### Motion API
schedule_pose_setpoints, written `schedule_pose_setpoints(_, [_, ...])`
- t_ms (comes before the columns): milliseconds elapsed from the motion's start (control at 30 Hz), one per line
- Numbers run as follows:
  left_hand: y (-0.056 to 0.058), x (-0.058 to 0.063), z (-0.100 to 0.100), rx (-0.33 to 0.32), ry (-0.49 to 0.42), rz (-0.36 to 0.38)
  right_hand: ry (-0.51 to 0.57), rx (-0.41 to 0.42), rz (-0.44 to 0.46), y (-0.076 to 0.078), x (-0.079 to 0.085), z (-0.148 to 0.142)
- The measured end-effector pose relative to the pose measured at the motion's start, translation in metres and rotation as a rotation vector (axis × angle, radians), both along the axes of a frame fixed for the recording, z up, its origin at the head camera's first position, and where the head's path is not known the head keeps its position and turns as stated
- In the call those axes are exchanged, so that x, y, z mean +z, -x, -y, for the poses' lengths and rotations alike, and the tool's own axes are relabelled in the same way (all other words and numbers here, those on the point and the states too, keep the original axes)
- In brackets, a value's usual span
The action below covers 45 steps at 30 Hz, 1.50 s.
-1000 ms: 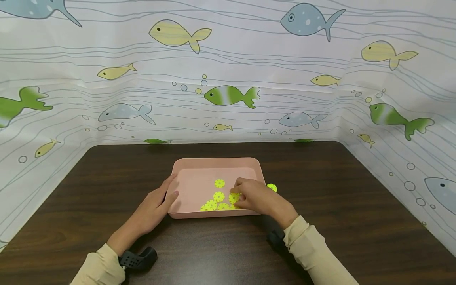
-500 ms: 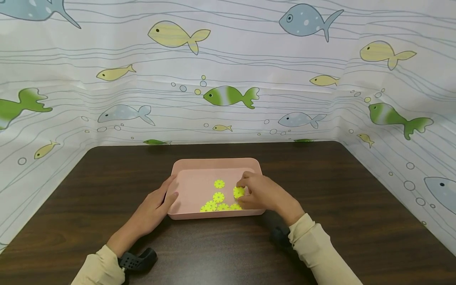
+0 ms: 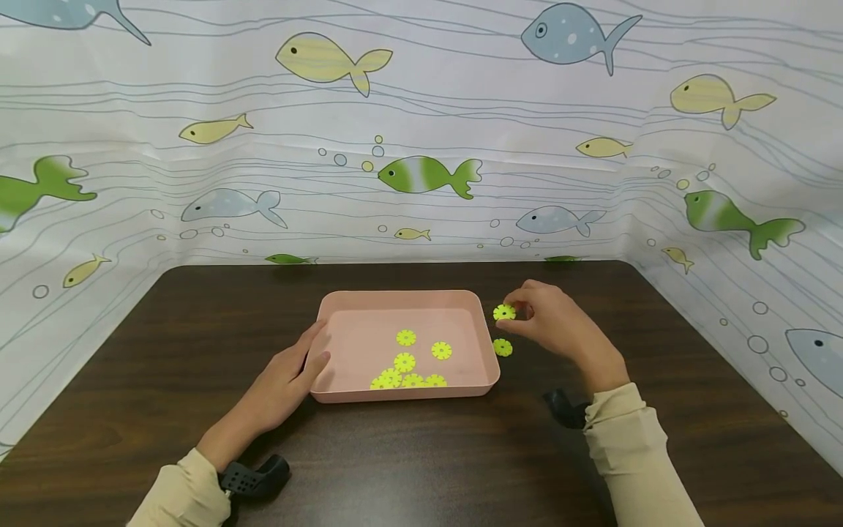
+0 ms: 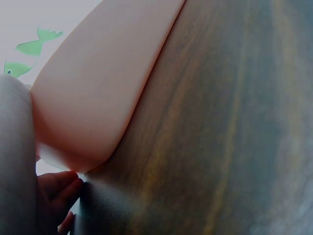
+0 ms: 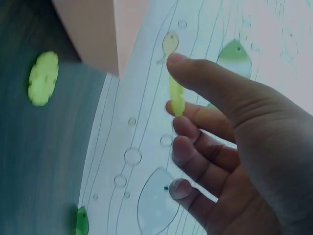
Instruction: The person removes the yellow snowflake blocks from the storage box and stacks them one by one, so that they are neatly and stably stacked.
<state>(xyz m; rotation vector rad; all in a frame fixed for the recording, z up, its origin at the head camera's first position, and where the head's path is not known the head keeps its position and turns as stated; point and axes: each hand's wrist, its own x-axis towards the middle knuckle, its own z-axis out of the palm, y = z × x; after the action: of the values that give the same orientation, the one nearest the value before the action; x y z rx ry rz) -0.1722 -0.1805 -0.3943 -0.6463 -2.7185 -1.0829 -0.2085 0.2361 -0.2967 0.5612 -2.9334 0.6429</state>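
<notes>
My left hand [image 3: 283, 384] grips the left side of a pink tray [image 3: 402, 395], thumb over the rim and fingers along the outer wall. In the left wrist view, its fingertips touch the tray's corner. Beyond the tray's right edge, my right hand [image 3: 560, 322] pinches a yellow snowflake disc [image 3: 504, 312] between thumb and index finger, above the table. The right wrist view shows this snowflake disc [image 5: 177, 95] edge-on, with the other fingers loosely bent. A second yellow disc [image 3: 503, 347] lies on the table just below it. Several more yellow discs [image 3: 405, 362] lie in the tray, mostly near its front.
The tray stands on a dark wooden table [image 3: 382, 461]. A white fish-print sheet [image 3: 421, 110] rises behind the table and along both sides. Black wrist devices [image 3: 257, 479] are worn on both arms.
My right hand has moved out of the tray and to the right, and now holds a snowflake disc beyond the tray's edge. My left hand has stayed on the tray.
</notes>
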Motion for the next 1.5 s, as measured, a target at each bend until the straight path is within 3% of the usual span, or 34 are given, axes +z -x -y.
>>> schedule_pose_setpoints(200, [0.0, 0.0, 0.0, 0.003, -0.001, 0.0, -0.042, -0.051, 0.089, 0.009, -0.009, -0.01])
schedule_pose_setpoints(433, [-0.001, 0.0, 0.0, 0.0, -0.007, 0.001, -0.098, 0.032, 0.155, 0.02, -0.028, -0.009])
schedule_pose_setpoints(667, [0.0, 0.001, 0.0, 0.003, -0.002, 0.003, -0.117, 0.023, 0.221, 0.023, -0.035, -0.005])
schedule_pose_setpoints(1500, [-0.001, 0.001, 0.0, 0.002, -0.007, 0.0, -0.162, 0.042, 0.246, 0.023, -0.04, 0.001])
